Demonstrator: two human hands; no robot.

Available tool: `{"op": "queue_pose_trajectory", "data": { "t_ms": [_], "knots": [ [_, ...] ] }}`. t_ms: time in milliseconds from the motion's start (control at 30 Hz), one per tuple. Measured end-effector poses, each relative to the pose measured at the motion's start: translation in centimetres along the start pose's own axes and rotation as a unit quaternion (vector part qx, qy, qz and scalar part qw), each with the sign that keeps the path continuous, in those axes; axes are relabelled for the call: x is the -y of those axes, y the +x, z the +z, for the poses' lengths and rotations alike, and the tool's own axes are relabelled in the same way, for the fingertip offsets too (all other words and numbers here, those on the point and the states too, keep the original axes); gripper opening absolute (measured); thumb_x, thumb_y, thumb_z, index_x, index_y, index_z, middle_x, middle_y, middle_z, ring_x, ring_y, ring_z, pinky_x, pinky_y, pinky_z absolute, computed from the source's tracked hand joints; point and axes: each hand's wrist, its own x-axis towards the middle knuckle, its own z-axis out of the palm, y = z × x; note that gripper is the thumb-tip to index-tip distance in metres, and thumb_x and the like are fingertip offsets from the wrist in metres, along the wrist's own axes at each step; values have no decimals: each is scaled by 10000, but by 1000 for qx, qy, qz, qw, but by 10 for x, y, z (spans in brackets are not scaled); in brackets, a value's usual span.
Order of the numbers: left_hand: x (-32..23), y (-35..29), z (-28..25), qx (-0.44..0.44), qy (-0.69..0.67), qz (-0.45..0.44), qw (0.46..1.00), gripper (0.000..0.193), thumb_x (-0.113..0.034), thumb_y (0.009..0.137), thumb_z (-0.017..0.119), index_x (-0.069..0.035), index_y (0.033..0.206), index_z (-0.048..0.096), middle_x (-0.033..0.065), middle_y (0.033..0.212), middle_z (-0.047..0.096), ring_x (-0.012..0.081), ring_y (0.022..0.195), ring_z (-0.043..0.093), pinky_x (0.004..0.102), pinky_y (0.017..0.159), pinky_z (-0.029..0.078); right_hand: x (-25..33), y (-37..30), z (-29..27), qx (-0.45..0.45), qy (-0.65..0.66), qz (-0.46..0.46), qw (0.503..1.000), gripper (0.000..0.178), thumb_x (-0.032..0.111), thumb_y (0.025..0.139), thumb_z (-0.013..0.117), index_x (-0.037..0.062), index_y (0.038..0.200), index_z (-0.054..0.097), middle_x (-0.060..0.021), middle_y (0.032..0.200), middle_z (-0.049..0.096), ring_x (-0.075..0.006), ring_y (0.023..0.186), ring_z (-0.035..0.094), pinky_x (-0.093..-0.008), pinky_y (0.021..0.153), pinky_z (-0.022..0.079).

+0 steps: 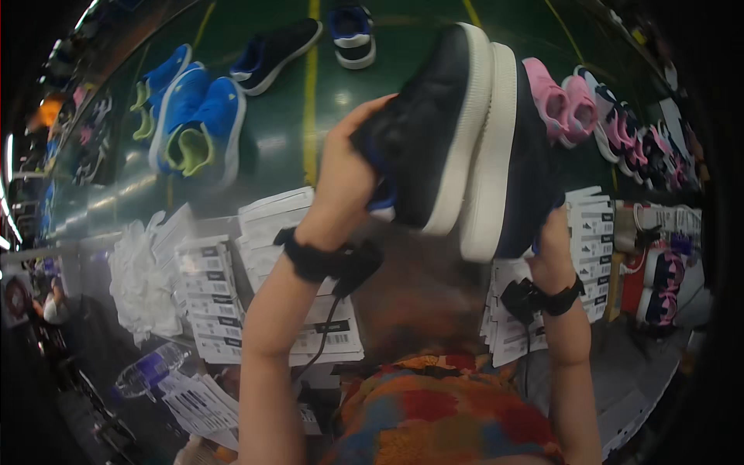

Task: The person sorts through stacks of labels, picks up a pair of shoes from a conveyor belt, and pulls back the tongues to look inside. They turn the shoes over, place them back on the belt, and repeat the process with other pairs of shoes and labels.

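Two dark sneakers with thick white soles are held up sole against sole in front of me. My left hand [341,178] is wrapped round the left sneaker [418,136], its fingers partly hidden behind the upper. Around the heel end of the right sneaker [528,178] is my right hand [553,252], mostly covered by the shoe. Blue lining shows at the left shoe's opening. Each wrist wears a black strap with a cable. Beyond them, on the green surface [271,147], lie a dark sneaker [279,53] and another dark sneaker [353,37] seen end-on.
Blue sneakers [221,116] with yellow-green lining stand at left, pink shoes [552,101] and more pink-and-navy ones at right. Stacks of printed label sheets [209,298] lie nearer, beside crumpled white paper [139,271] and a plastic bottle [153,370]. More label sheets [590,248] lie at right.
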Motion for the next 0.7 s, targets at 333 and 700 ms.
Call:
{"op": "queue_pose_trajectory", "data": {
  "t_ms": [333, 700],
  "knots": [
    [-59, -98, -52, 52, 501, 190, 843, 222, -157, 842, 663, -33, 1016, 719, 158, 920, 717, 355, 823, 678, 411, 751, 538, -9, 71, 2, 37, -545, -252, 799, 488, 137, 914, 631, 50, 1374, 492, -116, 1389, 528, -230, 1265, 511, -380, 1031, 423],
    [-42, -252, -205, -273, 729, -196, 597, 1201, -519, 584, 853, -102, 1529, 240, 417, 1440, 262, 546, 1322, 310, 640, 990, 350, -99, -39, 233, 532, -230, 309, 754, 438, 166, 968, 588, -65, 1323, 477, -158, 1267, 565, -233, 1119, 604, -348, 913, 533]
  ]
}}
